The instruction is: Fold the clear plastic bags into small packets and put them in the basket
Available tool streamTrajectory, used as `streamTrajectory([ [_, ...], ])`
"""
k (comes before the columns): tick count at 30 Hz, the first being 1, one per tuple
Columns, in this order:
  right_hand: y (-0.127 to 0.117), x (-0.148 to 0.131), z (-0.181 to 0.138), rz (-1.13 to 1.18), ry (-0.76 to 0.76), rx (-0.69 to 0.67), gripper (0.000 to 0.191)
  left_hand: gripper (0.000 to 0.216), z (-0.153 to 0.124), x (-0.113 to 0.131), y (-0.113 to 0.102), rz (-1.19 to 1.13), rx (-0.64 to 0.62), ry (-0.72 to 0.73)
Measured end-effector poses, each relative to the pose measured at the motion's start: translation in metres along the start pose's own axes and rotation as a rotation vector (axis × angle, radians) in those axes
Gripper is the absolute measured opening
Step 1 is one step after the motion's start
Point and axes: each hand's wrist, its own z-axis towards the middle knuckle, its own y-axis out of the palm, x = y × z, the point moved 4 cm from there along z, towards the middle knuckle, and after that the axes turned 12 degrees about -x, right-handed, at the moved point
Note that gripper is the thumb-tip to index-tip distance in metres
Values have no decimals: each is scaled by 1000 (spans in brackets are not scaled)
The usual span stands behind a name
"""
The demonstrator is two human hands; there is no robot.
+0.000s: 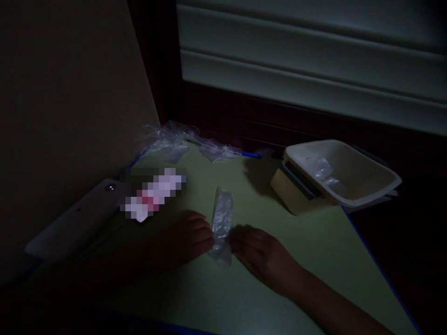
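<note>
A narrow, folded clear plastic bag [222,216] lies on the pale green tabletop, crinkled and shiny, its long side running away from me. My left hand [193,236] is closed at the bag's left edge, with curled fingers against the plastic. At the opposite edge, my right hand [261,255] pinches the bag low down, thumb and fingertips together. Dim light hides most of the left forearm and the exact fingertip contact. Whether anything is inside the bag cannot be made out.
To the right stands a cream plastic tub [303,197] with clear plastic inside. Loose clear plastic bags [174,142] and a blue pen-like item [249,154] lie along the back edge. A pixelated item [153,195] and a pale flat phone-like object [78,218] are at left, near the wall.
</note>
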Motion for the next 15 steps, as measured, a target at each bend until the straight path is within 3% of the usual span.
streamTrajectory([
  [8,3,-2,5,38,110,19,18,7,-1,3,-3,-241,-20,-74],
  [12,2,-1,4,131,166,4,20,24,-3,3,-6,-299,-3,-73],
  [15,2,0,4,201,206,-1,18,14,-3,3,-3,-313,33,-65],
])
